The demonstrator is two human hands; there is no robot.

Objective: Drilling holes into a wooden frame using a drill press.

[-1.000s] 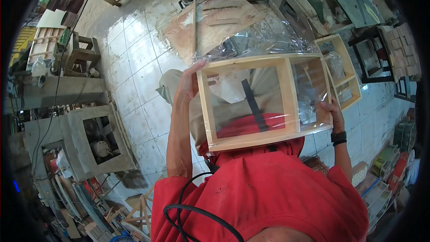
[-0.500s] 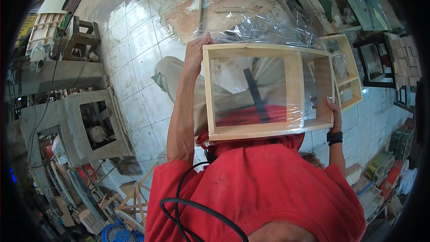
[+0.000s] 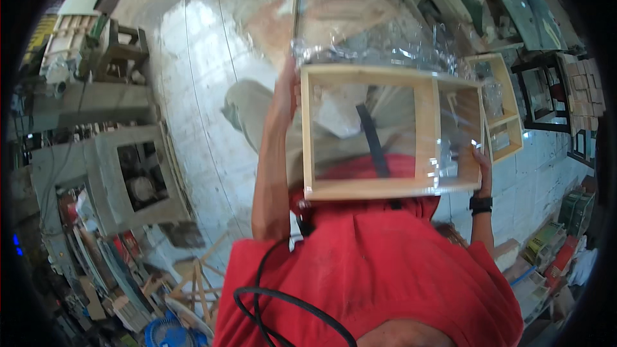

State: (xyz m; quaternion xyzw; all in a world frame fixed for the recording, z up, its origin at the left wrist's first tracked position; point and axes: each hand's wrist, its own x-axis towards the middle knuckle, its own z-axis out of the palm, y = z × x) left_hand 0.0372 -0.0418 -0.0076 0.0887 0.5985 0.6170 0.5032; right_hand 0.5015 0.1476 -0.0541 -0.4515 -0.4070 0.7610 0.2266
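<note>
Above my lap is a pale wooden frame (image 3: 373,189) with a crosswise divider, splitting it into one wide and one narrow opening. Clear plastic film (image 3: 398,54) spreads crumpled beyond its far side, and shiny film also crosses the narrow opening. My left hand (image 3: 288,80), blurred, is closed at the frame's far left corner; its fingers are partly hidden. Around the right side, my right hand (image 3: 483,166) grips the frame, fingers closed on the edge. Through the wide opening show my trousers and a dark strap (image 3: 373,141).
A second pale wooden frame (image 3: 512,106) stands just beyond my right hand, near a dark frame (image 3: 546,93) and stacked wood blocks (image 3: 583,90). A dusty board (image 3: 321,9) lies on the tiled floor ahead. Left is a grey machine housing (image 3: 106,173); a black cable (image 3: 289,302) loops over my shirt.
The wooden frame has shifted slightly right in view, with both hands still at its sides. My left forearm has moved right along with it.
</note>
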